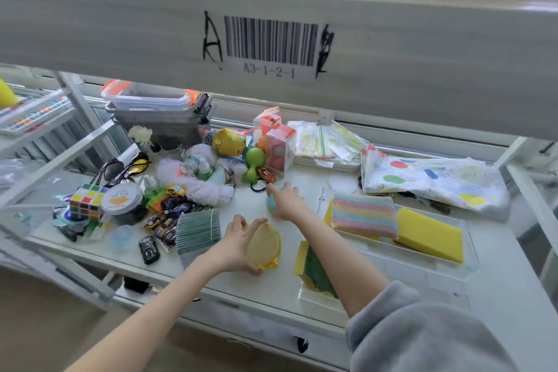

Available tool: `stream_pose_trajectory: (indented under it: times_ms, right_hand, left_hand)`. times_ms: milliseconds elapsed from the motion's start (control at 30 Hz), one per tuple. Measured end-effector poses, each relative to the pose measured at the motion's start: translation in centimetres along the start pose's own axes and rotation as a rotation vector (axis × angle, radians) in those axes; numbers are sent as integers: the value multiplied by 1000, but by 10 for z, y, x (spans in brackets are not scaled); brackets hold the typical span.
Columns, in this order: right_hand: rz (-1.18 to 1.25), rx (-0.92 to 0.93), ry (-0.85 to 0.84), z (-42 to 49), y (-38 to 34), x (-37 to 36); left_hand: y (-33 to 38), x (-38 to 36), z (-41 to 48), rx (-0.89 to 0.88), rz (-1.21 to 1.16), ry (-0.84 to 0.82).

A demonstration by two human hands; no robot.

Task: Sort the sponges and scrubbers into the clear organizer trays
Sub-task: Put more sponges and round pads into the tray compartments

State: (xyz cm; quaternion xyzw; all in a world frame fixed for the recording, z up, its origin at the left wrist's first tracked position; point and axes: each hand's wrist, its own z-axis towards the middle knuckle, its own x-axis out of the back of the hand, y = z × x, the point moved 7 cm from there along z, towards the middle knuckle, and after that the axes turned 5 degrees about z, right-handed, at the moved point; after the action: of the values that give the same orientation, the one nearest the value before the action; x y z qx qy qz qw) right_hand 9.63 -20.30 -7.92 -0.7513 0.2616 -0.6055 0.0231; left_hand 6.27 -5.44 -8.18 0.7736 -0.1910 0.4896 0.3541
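My left hand [236, 246] grips a round tan scrubber with a yellow rim [264, 243] on the shelf. Just beyond it, my right hand [287, 201] closes on a small teal sponge [270, 201]. A clear organizer tray [447, 273] at the right holds a pastel striped scrubber [363, 213] and a yellow sponge [430, 234]. A second clear tray [315, 296], nearer me, holds green-and-yellow scouring sponges [314, 270]. A stack of green scouring pads [197, 228] lies left of my left hand.
Toy cars [164, 220], a puzzle cube [87, 201], a round tin [122, 198], white mesh puffs [208, 190], green toys and boxes crowd the shelf's left and middle. Stacked plastic bins [157, 112] stand behind. A dotted cloth [434, 181] lies at the right. An upper shelf beam [271, 39] overhangs.
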Motion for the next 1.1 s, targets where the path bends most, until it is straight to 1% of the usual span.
stream_pose_trajectory:
  times_ms: [100, 167, 300, 433, 533, 633, 733, 867, 967, 1100]
  right_hand:
    - [20, 31, 5, -3, -8, 9]
    - [55, 76, 41, -11, -16, 25]
    - [110, 142, 142, -48, -11, 82]
    - [154, 145, 203, -119, 39, 136]
    - [138, 77, 204, -177, 92, 152]
    - [128, -20, 208, -227, 143, 152]
    - [112, -101, 189, -269, 186, 139]
    - [95, -174, 118, -306, 228, 113]
    - [85, -182, 72, -318, 242, 96]
    - [50, -115, 53, -314, 240, 77]
  left_hand:
    - [8, 12, -3, -10, -21, 7]
    - [15, 23, -6, -18, -32, -10]
    - [33, 55, -12, -50, -56, 3]
    - [77, 76, -11, -125, -69, 39]
    - [134, 71, -12, -253, -89, -34]
    - [189, 50, -15, -351, -9, -87]
    - [229, 22, -17, -423, 124, -75]
    - [261, -15, -20, -468, 250, -35]
    - [274, -34, -18, -448, 387, -17]
    - [279, -46, -21, -421, 448, -19]
